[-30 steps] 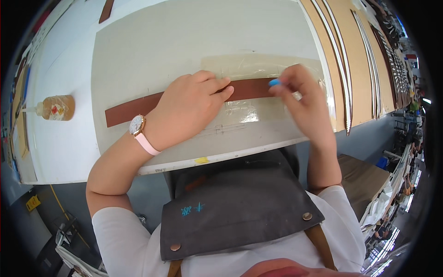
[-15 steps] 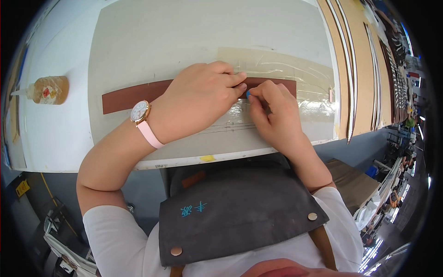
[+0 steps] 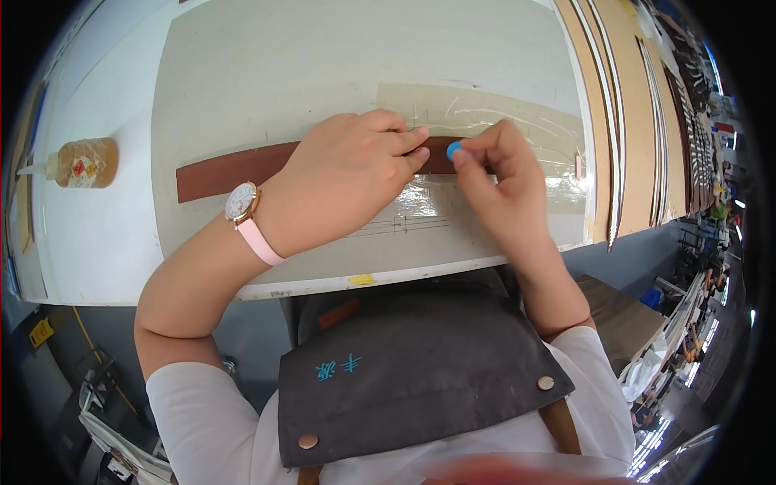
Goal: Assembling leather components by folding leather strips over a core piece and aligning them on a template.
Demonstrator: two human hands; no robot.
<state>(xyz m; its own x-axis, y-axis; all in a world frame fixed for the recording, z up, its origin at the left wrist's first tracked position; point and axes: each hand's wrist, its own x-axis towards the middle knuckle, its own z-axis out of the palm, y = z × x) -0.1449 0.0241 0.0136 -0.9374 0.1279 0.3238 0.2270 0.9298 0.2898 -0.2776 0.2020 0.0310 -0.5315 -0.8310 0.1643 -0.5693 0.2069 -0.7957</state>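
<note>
A long, slightly curved reddish-brown strip (image 3: 222, 175), seemingly leather, lies across a grey board (image 3: 267, 73). My left hand (image 3: 343, 174) rests palm down over the strip's middle, its fingers stretched out and holding nothing. To its right, my right hand (image 3: 511, 190) pinches a small round blue piece (image 3: 453, 151) between thumb and forefinger, over the strip's right part. What kind of thing the blue piece is cannot be made out. Glossy clear tape (image 3: 420, 204) covers the board beneath and around the strip's right half, and pencil lines run nearby.
A squat bottle (image 3: 87, 163) of amber liquid, with a pale nozzle, lies or stands at the table's left. Long dark and white strips (image 3: 614, 113) lie along a tan board on the right. A scrap of yellow tape (image 3: 361, 280) sticks to the table's near edge.
My right hand has moved to the right and turned up, bringing the blue piece away from my left fingertips and more into sight. My left hand stays nearly still.
</note>
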